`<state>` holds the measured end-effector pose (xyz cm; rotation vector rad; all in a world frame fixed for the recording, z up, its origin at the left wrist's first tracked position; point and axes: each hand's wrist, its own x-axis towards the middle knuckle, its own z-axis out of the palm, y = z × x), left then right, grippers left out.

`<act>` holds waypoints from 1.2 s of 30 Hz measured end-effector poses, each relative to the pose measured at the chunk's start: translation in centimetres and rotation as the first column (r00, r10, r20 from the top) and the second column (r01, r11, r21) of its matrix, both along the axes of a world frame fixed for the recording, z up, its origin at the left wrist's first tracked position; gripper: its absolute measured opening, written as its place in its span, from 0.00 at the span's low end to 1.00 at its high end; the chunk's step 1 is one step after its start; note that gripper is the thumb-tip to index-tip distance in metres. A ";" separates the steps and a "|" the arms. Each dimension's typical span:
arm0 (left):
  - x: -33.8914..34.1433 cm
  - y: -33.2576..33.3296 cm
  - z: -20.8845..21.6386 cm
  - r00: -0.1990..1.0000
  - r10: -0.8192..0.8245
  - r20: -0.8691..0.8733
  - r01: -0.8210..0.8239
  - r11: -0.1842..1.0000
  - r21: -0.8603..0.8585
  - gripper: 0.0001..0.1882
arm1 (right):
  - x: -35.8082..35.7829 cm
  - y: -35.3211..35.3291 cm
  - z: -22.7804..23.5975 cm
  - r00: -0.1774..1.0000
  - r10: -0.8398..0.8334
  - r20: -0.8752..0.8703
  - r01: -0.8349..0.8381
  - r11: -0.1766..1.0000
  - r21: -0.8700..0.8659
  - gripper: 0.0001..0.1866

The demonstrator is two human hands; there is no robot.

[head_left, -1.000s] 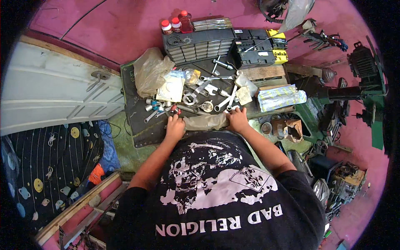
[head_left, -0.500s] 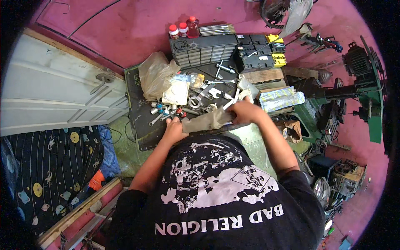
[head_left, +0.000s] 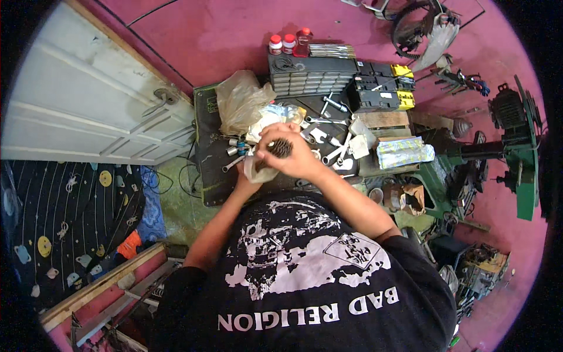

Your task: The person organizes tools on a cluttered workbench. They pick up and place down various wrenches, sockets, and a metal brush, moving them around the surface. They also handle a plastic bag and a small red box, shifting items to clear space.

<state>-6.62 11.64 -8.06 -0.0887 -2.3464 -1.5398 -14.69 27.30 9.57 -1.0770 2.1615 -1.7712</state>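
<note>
My right hand [head_left: 298, 154] is closed around a dark, round, ridged metal part [head_left: 280, 148], whose end faces up; its exact kind I cannot make out. Just below and left of it, my left hand [head_left: 246, 176] grips a crumpled translucent plastic bag [head_left: 261, 171], its fingers partly hidden. The ridged part seems to be at the bag's mouth; whether it is partly inside I cannot tell. Both hands are close together over the front of a dark workbench [head_left: 212, 176]. A combination wrench [head_left: 233, 163] lies beside my left hand, and sockets [head_left: 236, 144] lie just beyond.
Wrenches [head_left: 326, 121] and a T-handle tool [head_left: 334, 104] lie at the right. Behind are a large plastic bag [head_left: 240, 102], a drawer cabinet [head_left: 314, 79] with red-capped bottles [head_left: 302, 42], and black-and-yellow cases [head_left: 375, 94]. A white door [head_left: 88, 105] stands left; a green machine [head_left: 524, 158] stands right.
My right hand has moved left and up beside my left hand. The long wrapped bundle held sideways is now upended, showing the ridged end in my right hand. The view has shifted slightly.
</note>
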 end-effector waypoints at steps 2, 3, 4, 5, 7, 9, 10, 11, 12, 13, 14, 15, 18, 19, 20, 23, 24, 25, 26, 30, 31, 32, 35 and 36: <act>0.6 0.5 0.6 0.997 -0.040 -0.060 0.051 0.980 0.190 0.22 | 1.4 -0.4 0.0 0.995 0.027 -0.091 -0.020 0.996 0.083 0.07; 0.7 0.8 0.8 0.995 -0.090 -0.052 0.102 0.941 0.323 0.23 | 2.0 -0.6 -0.1 0.992 0.049 -0.113 -0.038 0.994 0.099 0.07; 1.0 1.1 0.9 0.988 -0.146 -0.051 0.153 0.873 0.463 0.25 | 2.5 -0.8 0.3 0.990 0.089 -0.105 -0.079 0.992 0.097 0.08; 1.3 1.2 1.0 0.978 -0.203 -0.054 0.194 0.780 0.595 0.27 | 2.8 -1.1 0.6 0.987 0.134 -0.090 -0.129 0.990 0.052 0.09; 1.2 1.5 1.0 0.948 -0.307 -0.087 0.253 0.555 0.792 0.31 | 3.4 -1.7 1.1 0.982 0.134 -0.137 -0.127 0.990 0.058 0.09; 1.2 1.4 1.1 0.919 -0.375 -0.123 0.275 0.385 0.881 0.35 | 3.9 -2.4 0.3 0.972 0.171 -0.158 -0.153 0.981 0.121 0.09; 1.3 1.2 1.1 0.907 -0.396 -0.140 0.279 0.318 0.906 0.37 | 4.1 -2.8 -0.3 0.967 0.190 -0.168 -0.165 0.974 0.152 0.09; 1.2 1.2 1.0 0.899 -0.411 -0.153 0.282 0.272 0.920 0.40 | 4.3 -2.9 -0.9 0.964 0.205 -0.171 -0.174 0.969 0.178 0.10; 1.3 1.3 1.0 0.892 -0.423 -0.159 0.281 0.243 0.928 0.42 | 4.7 -3.0 -1.6 0.960 0.218 -0.173 -0.182 0.962 0.204 0.11; 1.3 1.2 0.8 0.886 -0.437 -0.153 0.269 0.217 0.939 0.41 | 4.9 -3.2 -2.2 0.957 0.232 -0.175 -0.189 0.955 0.230 0.12; 1.7 1.1 0.7 0.885 -0.442 -0.149 0.265 0.215 0.940 0.41 | 5.1 -3.4 -2.4 0.956 0.251 -0.153 -0.216 0.953 0.213 0.13; 1.8 1.1 0.5 0.885 -0.443 -0.140 0.258 0.217 0.941 0.40 | 5.1 -3.4 -2.4 0.956 0.238 -0.170 -0.201 0.956 0.212 0.12; 2.0 0.9 0.1 0.888 -0.442 -0.123 0.246 0.232 0.941 0.38 | 4.9 -3.2 -1.7 0.954 0.212 -0.210 -0.172 0.966 0.191 0.10; 2.1 0.9 -0.1 0.890 -0.441 -0.119 0.242 0.236 0.941 0.38 | 5.0 -3.2 -1.4 0.953 0.211 -0.217 -0.175 0.969 0.176 0.10; 2.3 0.9 -0.1 0.888 -0.445 -0.114 0.239 0.237 0.942 0.37 | 5.1 -3.2 -1.2 0.952 0.208 -0.223 -0.174 0.972 0.160 0.10; 2.2 1.0 -0.5 0.886 -0.451 -0.111 0.239 0.237 0.942 0.35 | 5.1 -3.6 -2.2 0.974 0.159 -0.163 -0.131 0.977 0.170 0.12; 2.2 1.0 -0.6 0.883 -0.456 -0.111 0.240 0.235 0.942 0.35 | 5.2 -3.6 -2.7 0.977 0.156 -0.145 -0.130 0.976 0.177 0.12; 2.3 1.0 -0.6 0.883 -0.457 -0.109 0.238 0.236 0.942 0.34 | 5.3 -3.6 -3.2 0.980 0.153 -0.126 -0.128 0.974 0.185 0.13; 2.4 1.0 -0.8 0.882 -0.460 -0.105 0.237 0.239 0.942 0.34 | 5.5 -3.8 -3.3 0.982 0.153 -0.106 -0.131 0.973 0.191 0.13; 2.5 1.0 -1.4 0.880 -0.463 -0.108 0.236 0.230 0.944 0.31 | 5.8 -3.1 -2.7 0.970 0.182 -0.159 -0.146 0.965 0.219 0.14; 2.5 1.1 -1.6 0.878 -0.465 -0.114 0.238 0.219 0.946 0.31 | 5.8 -3.1 -2.9 0.973 0.182 -0.144 -0.145 0.961 0.234 0.14; 2.5 1.1 -1.7 0.876 -0.468 -0.119 0.243 0.214 0.946 0.30 | 5.8 -3.2 -3.1 0.975 0.180 -0.128 -0.144 0.958 0.249 0.14; 1.8 1.6 -1.9 0.855 -0.464 -0.230 0.329 0.143 0.933 0.27 | 5.5 -2.9 -2.1 0.976 0.205 -0.068 -0.171 0.926 0.336 0.14; 1.6 1.4 -1.3 0.852 -0.480 -0.211 0.323 0.163 0.932 0.27 | 5.4 -2.8 -1.3 0.974 0.214 -0.074 -0.179 0.928 0.328 0.15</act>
